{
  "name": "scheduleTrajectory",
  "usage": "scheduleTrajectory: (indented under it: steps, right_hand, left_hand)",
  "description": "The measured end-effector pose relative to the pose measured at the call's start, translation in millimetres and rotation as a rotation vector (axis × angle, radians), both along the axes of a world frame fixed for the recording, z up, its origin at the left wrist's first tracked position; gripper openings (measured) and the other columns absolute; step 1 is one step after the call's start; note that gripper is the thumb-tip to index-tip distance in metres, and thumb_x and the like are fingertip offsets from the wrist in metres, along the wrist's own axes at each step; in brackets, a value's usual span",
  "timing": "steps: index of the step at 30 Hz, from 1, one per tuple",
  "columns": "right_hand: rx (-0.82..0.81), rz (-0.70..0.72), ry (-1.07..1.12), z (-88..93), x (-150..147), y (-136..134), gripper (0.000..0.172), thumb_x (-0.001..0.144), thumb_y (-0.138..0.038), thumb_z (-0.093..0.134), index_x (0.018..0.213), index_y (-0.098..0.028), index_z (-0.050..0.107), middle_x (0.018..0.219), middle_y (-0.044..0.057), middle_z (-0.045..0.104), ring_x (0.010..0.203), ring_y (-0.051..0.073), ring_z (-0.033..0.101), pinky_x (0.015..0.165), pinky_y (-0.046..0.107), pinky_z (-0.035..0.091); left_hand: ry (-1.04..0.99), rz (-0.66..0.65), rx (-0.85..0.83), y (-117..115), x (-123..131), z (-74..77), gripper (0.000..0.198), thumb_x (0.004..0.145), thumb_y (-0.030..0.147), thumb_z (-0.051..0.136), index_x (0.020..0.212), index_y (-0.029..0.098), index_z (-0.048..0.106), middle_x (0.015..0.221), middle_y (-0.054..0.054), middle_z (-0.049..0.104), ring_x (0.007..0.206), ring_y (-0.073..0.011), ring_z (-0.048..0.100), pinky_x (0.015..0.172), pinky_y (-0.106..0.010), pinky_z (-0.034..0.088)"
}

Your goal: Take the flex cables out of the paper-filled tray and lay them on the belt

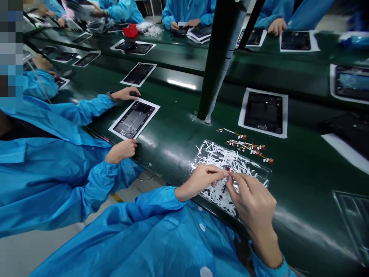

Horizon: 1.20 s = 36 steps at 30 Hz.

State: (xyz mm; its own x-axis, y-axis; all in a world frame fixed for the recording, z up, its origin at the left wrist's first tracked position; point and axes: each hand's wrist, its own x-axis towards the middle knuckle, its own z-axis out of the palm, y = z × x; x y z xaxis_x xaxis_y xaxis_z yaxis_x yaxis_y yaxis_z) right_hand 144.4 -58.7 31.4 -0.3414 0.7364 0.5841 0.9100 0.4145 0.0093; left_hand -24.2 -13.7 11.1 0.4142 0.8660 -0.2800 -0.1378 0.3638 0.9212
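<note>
My left hand (pixel 203 180) and my right hand (pixel 253 198) meet fingertip to fingertip over a clear plastic tray (pixel 266 171). Between their pinched fingers is a small flex cable (pixel 228 169), of which only a reddish-orange end shows. Many white paper strips (pixel 219 194) lie heaped in the tray below. Just beyond the tray, several orange-and-white flex cables (pixel 245 146) rest on the green work surface. The fingers hide most of the held piece.
A dark post (pixel 213 65) rises from the green bench (pixel 173 130). A tablet housing on white paper (pixel 262 111) lies beyond the cables. At left, a co-worker's hands (pixel 122 151) flank another tablet housing (pixel 134 119). A clear tray (pixel 350 215) stands at right.
</note>
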Motion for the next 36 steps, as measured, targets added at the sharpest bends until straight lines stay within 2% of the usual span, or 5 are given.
scheduleTrajectory:
  steps: [7,24,29,33,36]
  right_hand:
    - [-0.025,0.043,0.143,-3.6,-6,1,0.022,0.085,-0.010,0.075,0.105,-0.014,0.066,0.094,0.007,0.075,0.082,0.021,0.069,0.077,0.032,0.051]
    - [-0.238,-0.065,0.473,3.7,-4,8,0.004,0.092,-0.018,0.057,0.090,-0.021,0.056,0.083,0.001,0.061,0.074,0.014,0.060,0.070,0.026,0.046]
    - [-0.511,-0.052,0.318,-10.8,28,-6,0.029,0.098,-0.040,0.052,0.075,-0.023,0.054,0.065,-0.002,0.058,0.055,0.013,0.057,0.053,0.026,0.038]
    - [-0.630,-0.005,0.235,-30.5,57,-5,0.047,0.104,-0.053,0.041,0.078,-0.022,0.062,0.067,0.001,0.063,0.050,0.014,0.058,0.047,0.027,0.036]
    - [-0.637,0.012,0.254,-21.6,68,28,0.045,0.102,-0.058,0.046,0.086,-0.022,0.067,0.071,0.002,0.067,0.053,0.015,0.061,0.047,0.027,0.038]
  left_hand:
    - [0.166,0.072,0.237,-4,-3,0.2,0.020,0.088,0.034,0.074,0.095,0.017,0.082,0.096,-0.008,0.076,0.090,-0.0174,0.068,0.071,-0.025,0.053]
    - [0.261,-0.029,0.333,6,-23,18.2,0.014,0.088,0.027,0.071,0.092,0.017,0.080,0.090,-0.005,0.073,0.081,-0.0125,0.063,0.067,-0.022,0.047]
    - [0.314,0.030,0.214,50,-78,22.8,0.030,0.085,0.042,0.070,0.095,0.014,0.075,0.081,-0.005,0.072,0.064,-0.0113,0.062,0.060,-0.023,0.051]
    - [0.567,0.301,0.196,90,-145,-2.5,0.024,0.085,0.035,0.065,0.089,0.012,0.071,0.079,-0.005,0.070,0.066,-0.0116,0.061,0.057,-0.020,0.048]
    - [0.751,0.429,0.176,107,-185,-25.1,0.024,0.086,0.032,0.061,0.092,0.010,0.070,0.080,-0.005,0.069,0.065,-0.0122,0.059,0.051,-0.019,0.043]
